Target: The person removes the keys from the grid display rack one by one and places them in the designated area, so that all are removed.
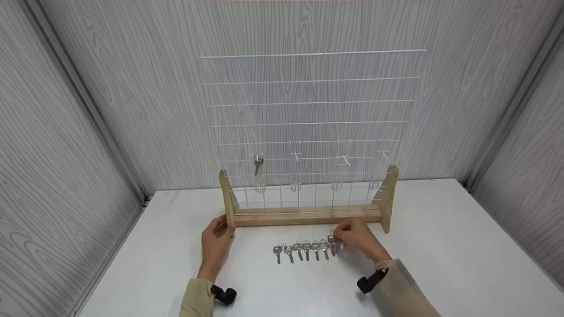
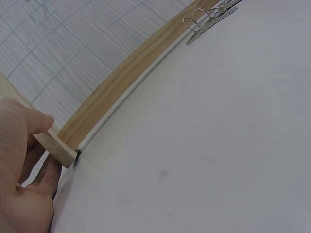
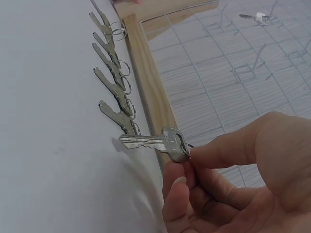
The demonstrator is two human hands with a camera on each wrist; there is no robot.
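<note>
A silver key (image 3: 146,141) with a small ring is pinched between the thumb and fingers of my right hand (image 1: 359,237), its blade pointing away from the fingertips. Beside it, several similar ringed keys (image 1: 307,247) lie in a row on the white table. My left hand (image 1: 216,246) grips the left end piece (image 2: 60,149) of the wooden stand (image 1: 304,219), thumb on one face and fingers on the other. The stand holds an upright white wire grid (image 1: 298,103). Another key (image 1: 258,165) hangs from the grid's left upper hook.
More white hooks (image 1: 345,160) stick out from the grid to the right of the hanging key, with a lower row of hooks (image 1: 296,187) beneath. Wood-grain panels (image 1: 132,88) enclose the back and sides of the table (image 1: 246,286).
</note>
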